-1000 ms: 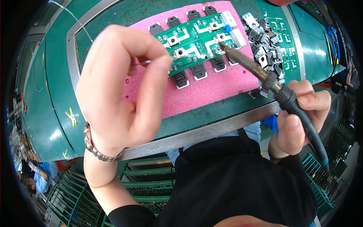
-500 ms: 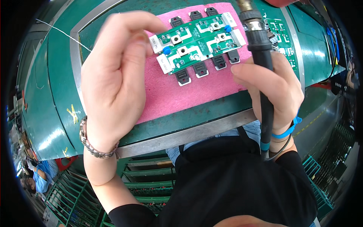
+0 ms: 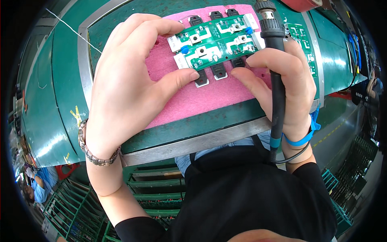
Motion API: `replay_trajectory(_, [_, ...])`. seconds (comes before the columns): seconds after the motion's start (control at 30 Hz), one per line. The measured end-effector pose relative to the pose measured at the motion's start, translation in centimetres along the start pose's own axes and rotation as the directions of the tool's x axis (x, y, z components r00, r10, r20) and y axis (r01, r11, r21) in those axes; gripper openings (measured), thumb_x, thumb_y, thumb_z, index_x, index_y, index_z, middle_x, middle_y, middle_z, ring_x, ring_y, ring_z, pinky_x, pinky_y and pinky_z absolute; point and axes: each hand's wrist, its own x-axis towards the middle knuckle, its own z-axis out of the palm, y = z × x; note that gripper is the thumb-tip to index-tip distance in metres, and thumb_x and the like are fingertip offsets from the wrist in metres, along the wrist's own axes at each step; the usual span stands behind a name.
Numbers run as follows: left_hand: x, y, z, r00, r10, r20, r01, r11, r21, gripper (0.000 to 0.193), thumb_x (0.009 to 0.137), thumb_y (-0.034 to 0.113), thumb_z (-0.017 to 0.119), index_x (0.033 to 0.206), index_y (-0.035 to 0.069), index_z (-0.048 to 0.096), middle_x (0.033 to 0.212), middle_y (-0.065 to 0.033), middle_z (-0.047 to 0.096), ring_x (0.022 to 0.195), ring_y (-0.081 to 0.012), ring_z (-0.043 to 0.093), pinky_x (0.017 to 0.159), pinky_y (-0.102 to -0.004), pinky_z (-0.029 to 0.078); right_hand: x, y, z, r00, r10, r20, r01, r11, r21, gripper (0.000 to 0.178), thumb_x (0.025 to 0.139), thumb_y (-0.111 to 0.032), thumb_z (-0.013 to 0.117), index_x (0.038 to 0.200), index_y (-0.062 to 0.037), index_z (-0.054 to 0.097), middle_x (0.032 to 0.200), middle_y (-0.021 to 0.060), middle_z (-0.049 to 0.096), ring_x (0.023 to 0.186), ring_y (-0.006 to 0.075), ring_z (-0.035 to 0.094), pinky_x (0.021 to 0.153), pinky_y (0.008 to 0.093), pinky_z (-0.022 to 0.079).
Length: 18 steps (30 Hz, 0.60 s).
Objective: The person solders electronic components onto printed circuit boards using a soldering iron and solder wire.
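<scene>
A green circuit board (image 3: 219, 51) lies on a pink foam pad (image 3: 177, 109), with black flat components along its far and near edges. My left hand (image 3: 125, 76) spans the board's left end, its fingers at the far edge and its thumb against a black component (image 3: 201, 78) at the near edge. My right hand (image 3: 292, 76) keeps a soldering iron (image 3: 277, 97) in its grip, the black handle running past the palm. Its thumb and index finger close around a near-edge black component (image 3: 238, 62), partly covering the board's right corner.
The green bench (image 3: 185, 121) has a metal front edge (image 3: 201, 143) before me. Another green board (image 3: 300, 44) lies beyond my right hand. A red round object (image 3: 300, 4) sits at the far right. Green racks (image 3: 76, 205) stand below, and a person in blue (image 3: 44, 183) is at far left.
My left thumb has come out to the board's near edge, and its fingers now span the end. My right thumb has moved left to the near-edge components. The board appears shifted slightly right.
</scene>
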Motion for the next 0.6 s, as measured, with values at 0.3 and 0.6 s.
replay_trajectory(0.3, [-0.1,0.4,-0.7,0.999,-0.032,-0.011,0.031,0.998,-0.054,0.051,0.07,0.011,0.08,0.116,0.003,0.062,0.11,-0.0042,0.061,0.087,-0.0124,0.052,0.074,-0.0231,0.041,-0.5,-1.1,-2.2,0.992,0.113,0.06,-0.118,0.988,0.099,0.043,0.082,-0.026,0.075,0.113,0.001,0.061,0.079,0.0048,0.057,0.067,0.0128,0.05,0.059,0.0255,0.04])
replay_trajectory(0.6, [-0.4,-0.5,-1.0,0.969,0.073,-0.235,-0.139,0.95,-0.28,0.022,0.085,-0.008,0.057,0.105,-0.005,0.065,0.097,-0.0096,0.062,0.086,-0.0102,0.056,0.071,-0.0199,0.042,-4.1,-1.7,-4.3,0.765,0.634,-0.117,-0.446,0.651,0.615,0.06,0.083,-0.029,0.073,0.126,0.0013,0.046,0.095,0.0087,0.059,0.073,0.0107,0.054,0.068,0.0223,0.043])
